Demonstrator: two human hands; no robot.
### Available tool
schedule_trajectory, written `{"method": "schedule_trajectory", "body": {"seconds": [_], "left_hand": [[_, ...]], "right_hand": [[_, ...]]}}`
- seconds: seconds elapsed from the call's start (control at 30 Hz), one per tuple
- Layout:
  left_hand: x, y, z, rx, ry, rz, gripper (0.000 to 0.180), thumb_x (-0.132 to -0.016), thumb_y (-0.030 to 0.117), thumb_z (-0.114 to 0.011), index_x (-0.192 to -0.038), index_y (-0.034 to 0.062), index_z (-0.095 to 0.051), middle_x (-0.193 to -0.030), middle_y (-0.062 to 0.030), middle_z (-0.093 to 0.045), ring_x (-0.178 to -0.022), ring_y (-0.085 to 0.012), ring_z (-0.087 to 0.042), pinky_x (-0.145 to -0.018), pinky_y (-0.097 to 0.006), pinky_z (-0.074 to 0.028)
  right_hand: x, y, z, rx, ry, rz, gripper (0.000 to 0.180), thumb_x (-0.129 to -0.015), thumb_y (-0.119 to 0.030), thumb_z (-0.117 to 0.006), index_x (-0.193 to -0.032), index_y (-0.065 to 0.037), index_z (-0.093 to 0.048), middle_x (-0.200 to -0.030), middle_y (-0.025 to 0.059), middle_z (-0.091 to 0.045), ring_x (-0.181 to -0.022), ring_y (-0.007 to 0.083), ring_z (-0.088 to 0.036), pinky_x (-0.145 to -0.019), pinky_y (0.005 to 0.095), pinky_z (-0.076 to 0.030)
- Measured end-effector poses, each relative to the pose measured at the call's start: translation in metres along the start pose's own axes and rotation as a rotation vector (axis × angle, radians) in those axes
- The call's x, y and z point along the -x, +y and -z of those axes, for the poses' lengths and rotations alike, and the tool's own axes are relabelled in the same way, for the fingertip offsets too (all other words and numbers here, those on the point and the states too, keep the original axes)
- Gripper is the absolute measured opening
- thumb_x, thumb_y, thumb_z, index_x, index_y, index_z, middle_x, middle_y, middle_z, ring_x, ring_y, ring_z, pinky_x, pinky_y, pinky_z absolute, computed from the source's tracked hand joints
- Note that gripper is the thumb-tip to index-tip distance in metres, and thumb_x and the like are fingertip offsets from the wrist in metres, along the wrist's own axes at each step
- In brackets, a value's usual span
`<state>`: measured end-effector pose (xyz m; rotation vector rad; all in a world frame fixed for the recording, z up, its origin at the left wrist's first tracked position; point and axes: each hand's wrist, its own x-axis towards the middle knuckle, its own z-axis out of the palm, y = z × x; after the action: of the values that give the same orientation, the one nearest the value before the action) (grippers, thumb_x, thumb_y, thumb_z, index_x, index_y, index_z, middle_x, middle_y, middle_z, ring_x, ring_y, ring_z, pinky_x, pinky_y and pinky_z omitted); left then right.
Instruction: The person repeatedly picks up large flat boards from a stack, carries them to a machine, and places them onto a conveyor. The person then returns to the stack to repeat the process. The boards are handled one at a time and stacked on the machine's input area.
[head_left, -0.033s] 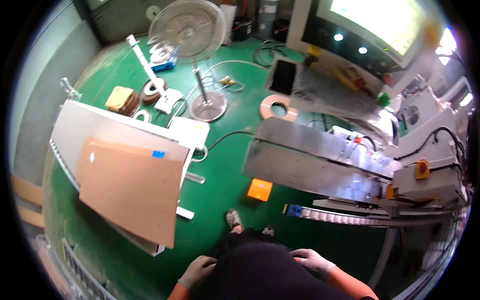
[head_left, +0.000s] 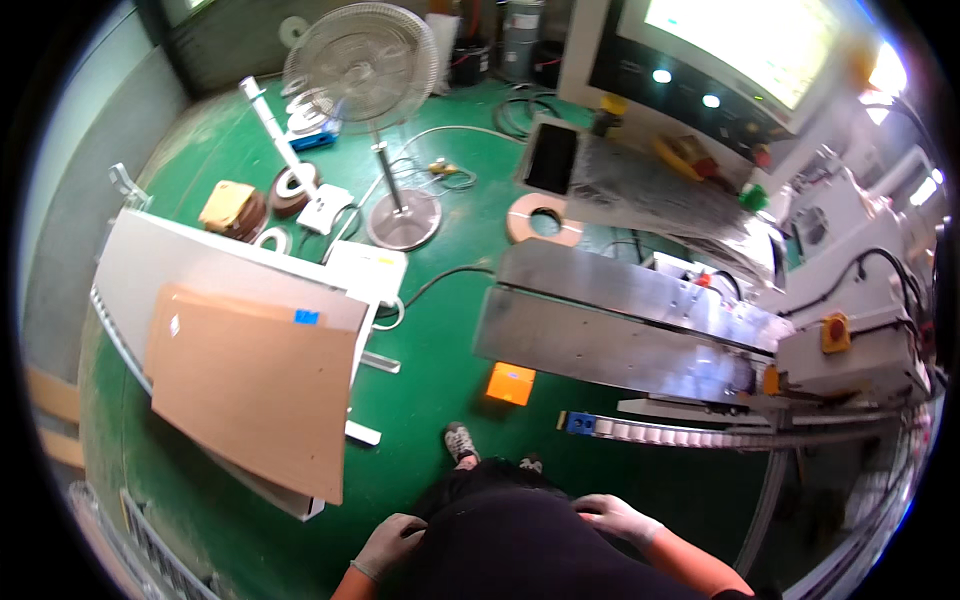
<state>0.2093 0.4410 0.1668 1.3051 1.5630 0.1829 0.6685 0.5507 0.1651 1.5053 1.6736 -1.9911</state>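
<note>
Black garment point(head_left: 520, 545) under both gloved hands, left hand point(head_left: 392, 542), right hand point(head_left: 618, 517), fingers spread flat, gripping nothing.

Bright screen point(head_left: 745, 40) top right; blue label point(head_left: 306, 317) on brown cardboard sheet point(head_left: 250, 385)

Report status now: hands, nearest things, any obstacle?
Left hand and right hand empty, resting on dark clothing. Orange box on floor ahead. Metal machine to the right.

Factory workshop, green painted floor point(head_left: 440, 340), steel conveyor machine point(head_left: 620, 320), pedestal fan point(head_left: 362, 65), stacked boards point(head_left: 250, 380)
</note>
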Motion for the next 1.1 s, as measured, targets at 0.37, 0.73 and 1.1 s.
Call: {"method": "schedule_trajectory", "body": {"seconds": [0.37,0.73,1.1], "left_hand": [[-0.077,-0.034,0.025,-0.161,-0.101,-0.311,0.022,-0.095,0.015,-0.063,-0.111,0.0014,-0.069,-0.111,-0.0181,-0.069,-0.106,-0.0378,-0.067,-0.09,-0.044,-0.053],[-0.141,0.001,0.003,-0.136,-0.171,-0.057,0.038,-0.097,0.03,-0.06,-0.127,0.0067,-0.062,-0.123,-0.0178,-0.063,-0.116,-0.0374,-0.059,-0.097,-0.05,-0.047],[-0.208,0.139,0.022,-0.284,0.265,-0.264,0.039,-0.098,0.032,-0.058,-0.129,0.0074,-0.061,-0.125,-0.0178,-0.062,-0.119,-0.038,-0.058,-0.099,-0.052,-0.046]], "right_hand": [[-0.052,0.016,-0.035,0.002,0.198,-0.065,0.049,-0.105,-0.041,-0.056,-0.132,-0.002,-0.067,-0.123,0.0195,-0.072,-0.119,0.0336,-0.067,-0.105,0.0415,-0.05],[-0.013,-0.019,0.021,-0.626,0.273,-0.225,0.06,-0.109,-0.052,-0.051,-0.118,0.002,-0.075,-0.114,0.016,-0.077,-0.107,0.0231,-0.072,-0.096,0.0373,-0.054],[0.052,-0.057,0.233,-0.075,1.151,0.464,0.018,-0.098,-0.02,-0.07,-0.104,-0.004,-0.074,-0.093,0.013,-0.072,-0.09,0.029,-0.072,-0.084,0.0396,-0.057]]}}
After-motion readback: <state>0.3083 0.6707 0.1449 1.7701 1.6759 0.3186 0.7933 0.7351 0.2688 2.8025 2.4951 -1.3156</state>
